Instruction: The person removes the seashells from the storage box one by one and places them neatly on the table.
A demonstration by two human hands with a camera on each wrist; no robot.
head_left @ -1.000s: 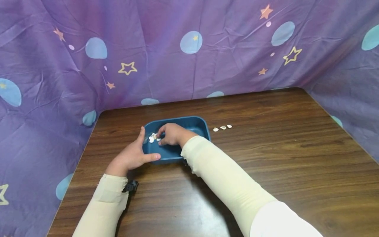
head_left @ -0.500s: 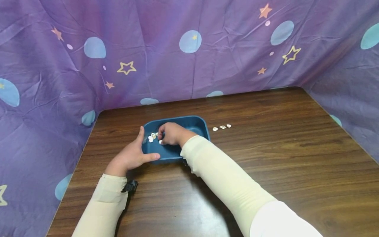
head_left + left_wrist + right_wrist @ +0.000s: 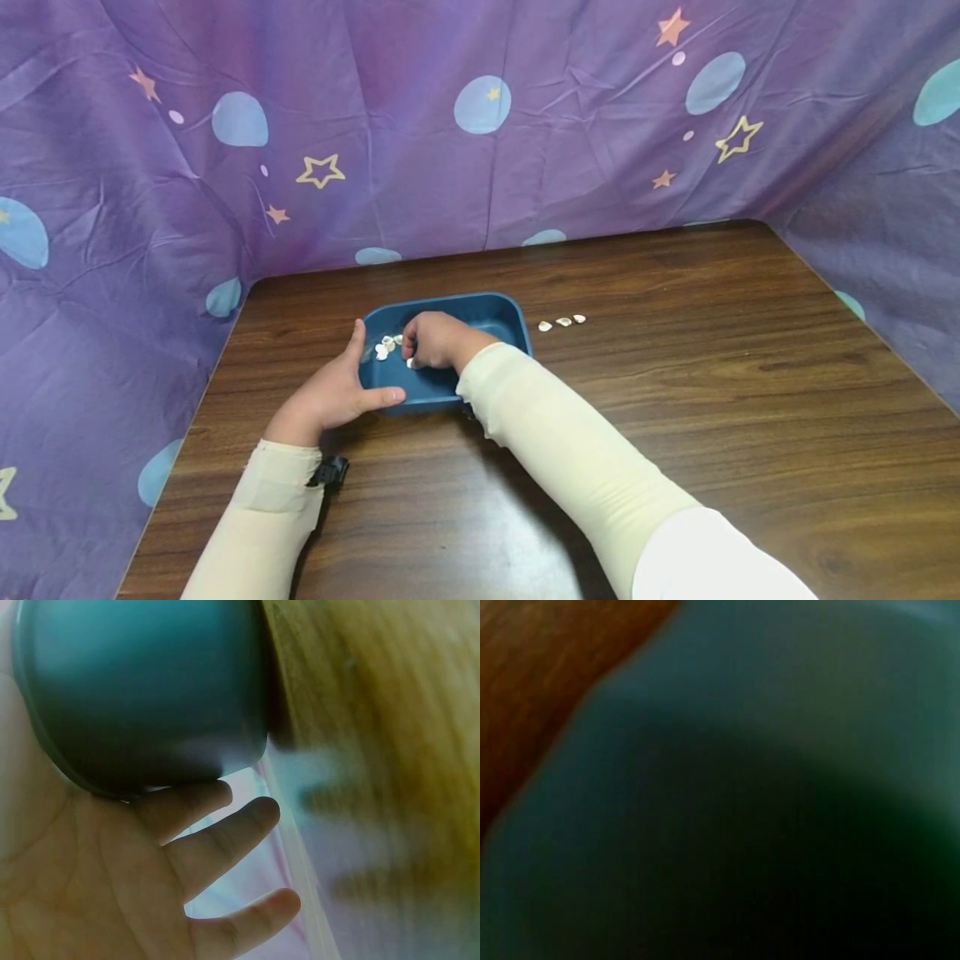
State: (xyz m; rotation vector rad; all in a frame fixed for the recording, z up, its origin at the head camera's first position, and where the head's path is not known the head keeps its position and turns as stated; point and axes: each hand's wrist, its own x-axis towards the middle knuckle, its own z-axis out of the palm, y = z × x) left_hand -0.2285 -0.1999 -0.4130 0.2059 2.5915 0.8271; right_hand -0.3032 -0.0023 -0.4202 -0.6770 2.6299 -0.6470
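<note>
My right hand (image 3: 441,340) reaches into a blue plastic tray (image 3: 498,312) in the head view, thumb and fingers pinching a small white seashell (image 3: 410,363) low over its floor. Just left of those fingers lies a cluster of several pale seashells (image 3: 382,350). Against the tray's left end rests my left hand (image 3: 330,396), thumb laid along the front rim and index finger at the left side. In the left wrist view its other fingers (image 3: 225,836) stretch out straight and spread beneath the tray's dark outer wall (image 3: 150,690). The right wrist view is dark and blurred.
Three seashells (image 3: 564,322) lie in a short row on the brown wooden table (image 3: 712,400), right of the tray. A purple curtain (image 3: 420,192) with stars and blue spots hangs behind the table and along its sides.
My right fingers have drawn a seashell slightly right and toward me, apart from the cluster. My left hand stays at the tray's end, and the row on the table is unchanged.
</note>
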